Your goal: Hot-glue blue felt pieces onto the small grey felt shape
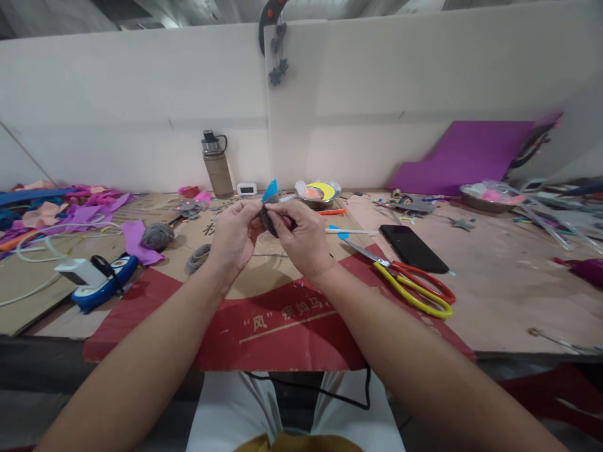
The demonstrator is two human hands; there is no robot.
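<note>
Both hands meet above the cardboard at the middle of the table. My left hand (235, 235) pinches the left side of a small dark grey piece (268, 220), its fingers closed. From the right, my right hand (304, 235) grips the same piece between thumb and fingers. A pointed blue piece (271, 190) sticks up just above the fingertips; whether it is joined to the grey piece is hidden. Below the hands lies a red printed sheet (287, 339). A ball of grey yarn (157, 236) rests to the left, with more grey yarn (198, 258) beside my left wrist.
Scissors (414, 289) with red and yellow handles and a black phone (413, 248) lie on the right. A bottle (217, 169) stands at the back. Left are a blue power strip (106, 285) and felt scraps (47, 215). Purple sheet (471, 157) leans back right.
</note>
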